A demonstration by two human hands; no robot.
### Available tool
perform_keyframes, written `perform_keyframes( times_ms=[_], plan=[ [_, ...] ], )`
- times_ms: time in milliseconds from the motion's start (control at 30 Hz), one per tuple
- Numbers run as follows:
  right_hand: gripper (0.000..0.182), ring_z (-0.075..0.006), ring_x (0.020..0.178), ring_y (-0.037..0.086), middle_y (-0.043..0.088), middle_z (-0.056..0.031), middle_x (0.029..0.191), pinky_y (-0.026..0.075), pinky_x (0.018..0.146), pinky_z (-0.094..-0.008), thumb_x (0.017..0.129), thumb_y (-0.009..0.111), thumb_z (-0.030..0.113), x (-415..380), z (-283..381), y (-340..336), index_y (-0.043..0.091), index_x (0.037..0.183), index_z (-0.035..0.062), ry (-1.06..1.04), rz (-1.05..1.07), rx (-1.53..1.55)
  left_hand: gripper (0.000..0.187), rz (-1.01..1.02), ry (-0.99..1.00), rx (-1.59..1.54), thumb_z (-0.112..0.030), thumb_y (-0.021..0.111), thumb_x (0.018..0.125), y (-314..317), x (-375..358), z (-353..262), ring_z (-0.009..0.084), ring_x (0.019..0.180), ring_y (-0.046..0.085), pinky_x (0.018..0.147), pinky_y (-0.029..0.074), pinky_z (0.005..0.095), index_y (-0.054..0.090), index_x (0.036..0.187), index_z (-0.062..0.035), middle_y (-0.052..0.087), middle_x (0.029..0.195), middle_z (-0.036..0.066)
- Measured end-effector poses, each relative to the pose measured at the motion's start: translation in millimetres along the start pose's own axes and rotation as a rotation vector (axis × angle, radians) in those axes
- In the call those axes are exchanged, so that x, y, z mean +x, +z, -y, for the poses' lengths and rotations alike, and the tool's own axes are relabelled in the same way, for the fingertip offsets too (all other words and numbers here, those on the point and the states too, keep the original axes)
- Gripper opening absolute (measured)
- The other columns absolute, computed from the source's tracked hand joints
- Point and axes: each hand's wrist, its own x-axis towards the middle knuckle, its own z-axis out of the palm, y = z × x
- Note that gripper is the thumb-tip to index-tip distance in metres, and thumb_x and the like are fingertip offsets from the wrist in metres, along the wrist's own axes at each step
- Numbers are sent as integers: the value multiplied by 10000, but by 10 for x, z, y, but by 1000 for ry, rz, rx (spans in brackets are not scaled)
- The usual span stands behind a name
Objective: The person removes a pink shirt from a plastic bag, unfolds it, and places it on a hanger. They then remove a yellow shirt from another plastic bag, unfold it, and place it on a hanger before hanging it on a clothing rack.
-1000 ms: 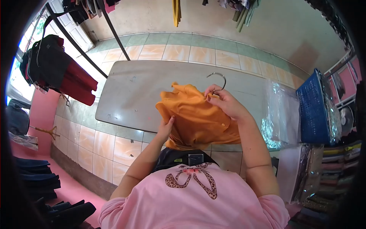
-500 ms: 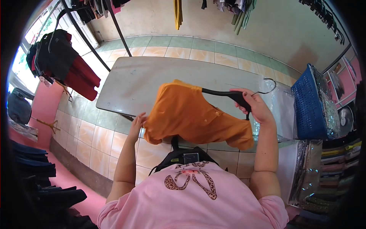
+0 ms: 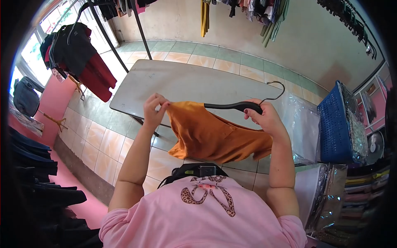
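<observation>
An orange garment (image 3: 219,138) hangs in front of me above the near edge of the table, draped partly over a black hanger (image 3: 223,106). My left hand (image 3: 154,110) pinches the garment's upper left corner between thumb and fingers, pulling the cloth outward. On the other side, my right hand (image 3: 266,118) is closed around the bare right arm of the hanger, near its metal hook, which points up and right. The hanger's left end is hidden inside the cloth. The garment's right part droops below my right hand.
A grey table (image 3: 165,80) lies beneath. Clear plastic packs (image 3: 302,128) rest at its right end, beside a blue basket (image 3: 333,132) with plastic-wrapped items. Dark clothes (image 3: 76,53) hang at left; folded clothes are stacked at lower right (image 3: 366,190).
My left hand has risen and now grips the garment's corner, stretching it leftward. The right hand and hanger have shifted slightly left and down, and the cloth hangs lower.
</observation>
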Motion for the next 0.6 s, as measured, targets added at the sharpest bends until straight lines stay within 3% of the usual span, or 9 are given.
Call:
perform_keyframes(
  times_ms=[133,167,267,333,367,400,467,533,600],
  plan=[
    [173,-59,672,488,563,21,694,385,606,-203,827,587,53,88,-42,72,613,993,13,-150,14,-3,101,-57,346,193,-139,589,788,158,272,-482,265,709,562,641,456,357,624,780,-44,588,789,73],
    [173,-59,672,488,563,21,694,385,606,-203,827,587,53,113,-23,122,613,993,13,-153,13,-6,101,-61,349,193,-139,589,788,260,291,-542,265,709,562,641,456,357,624,780,-44,588,789,73],
    [176,-62,689,510,576,4,702,397,623,-207,822,593,40,229,118,289,618,995,17,-196,71,26,171,94,297,382,-252,614,788,361,258,-552,269,682,569,604,459,359,617,794,-81,592,746,80],
    [245,-68,685,521,609,-28,742,414,633,-208,820,603,47,296,273,358,597,1065,36,-110,71,-54,186,244,78,337,-269,637,772,343,127,-353,272,605,555,536,436,336,622,769,-84,572,671,95],
    [322,-86,749,538,631,-61,869,434,685,-233,846,600,152,365,258,344,550,1146,48,-76,160,29,193,182,89,311,-321,659,748,279,131,-275,255,575,562,502,437,327,628,769,-132,567,611,65],
    [322,-86,749,538,631,-61,869,434,685,-233,846,600,152,448,216,324,550,1146,48,-88,169,21,193,168,90,319,-321,659,748,160,157,-223,255,575,562,502,437,327,628,769,-132,567,611,65],
    [426,-96,811,524,617,-56,956,436,787,-261,867,572,283,594,124,271,501,1204,33,-360,33,-206,194,152,-52,349,-295,679,732,-156,161,-121,265,599,570,513,438,332,627,758,-110,585,644,70],
    [461,-108,912,509,591,-56,1018,413,848,-276,875,544,363,734,173,185,518,1181,19,-319,147,-272,203,115,-94,356,-270,686,734,-520,218,-23,266,605,575,526,439,317,619,754,-80,591,660,90],
    [397,-96,914,507,594,-32,983,413,840,-262,873,560,311,890,291,245,545,1134,12,-125,520,-259,194,42,-138,266,-242,672,759,-886,271,41,247,585,566,537,433,297,617,778,-58,580,659,104]
  ],
)
